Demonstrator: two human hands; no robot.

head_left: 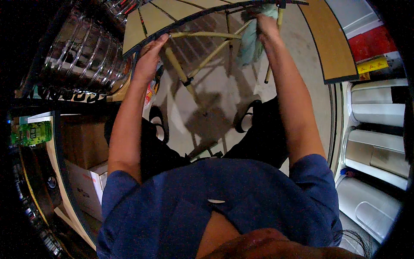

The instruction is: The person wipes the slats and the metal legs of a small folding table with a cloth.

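A piece of furniture with a pale slatted panel, dark-edged and curved in this view, stands at the top of the head view. Yellowish tubular legs and cross bars run below the panel. My left hand is closed on the panel's near left edge, the thumb lying along the rim. Toward the right end, my right hand grips a pale green cloth close to a leg, and the cloth hangs down from it. Part of the cloth and the right fingertips are hidden behind the hand and panel.
Shiny ribbed metal containers stand at the left. Below them is a shelf unit with cardboard boxes and a green package. On the right are a long brown board and white bins. My feet rest on a pale floor.
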